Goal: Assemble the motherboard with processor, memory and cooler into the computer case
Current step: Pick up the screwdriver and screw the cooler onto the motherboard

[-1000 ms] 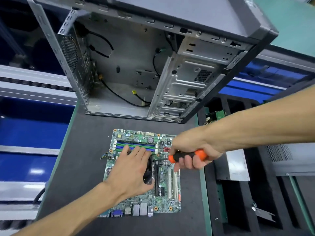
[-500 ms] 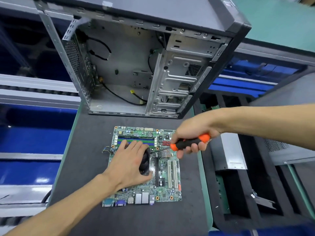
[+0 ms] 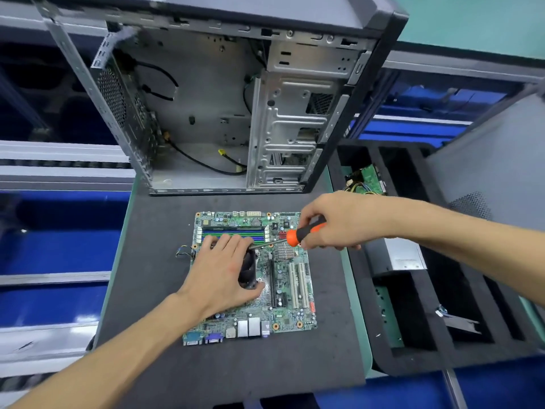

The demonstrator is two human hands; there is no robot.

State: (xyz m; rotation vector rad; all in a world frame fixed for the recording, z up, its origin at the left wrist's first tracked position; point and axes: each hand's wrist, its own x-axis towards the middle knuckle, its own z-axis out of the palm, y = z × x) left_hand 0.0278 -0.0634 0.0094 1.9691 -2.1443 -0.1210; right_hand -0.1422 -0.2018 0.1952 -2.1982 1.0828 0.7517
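Dark foam mat (image 3: 153, 290) under motherboard (image 3: 289, 314)

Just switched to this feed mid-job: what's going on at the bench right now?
A person is fitting the cooler onto the motherboard, which lies flat on the dark mat. The left hand grips the cooler, while the right hand holds an orange-handled screwdriver with its tip at the cooler's far edge. The computer case stands open behind, with no board inside yet.
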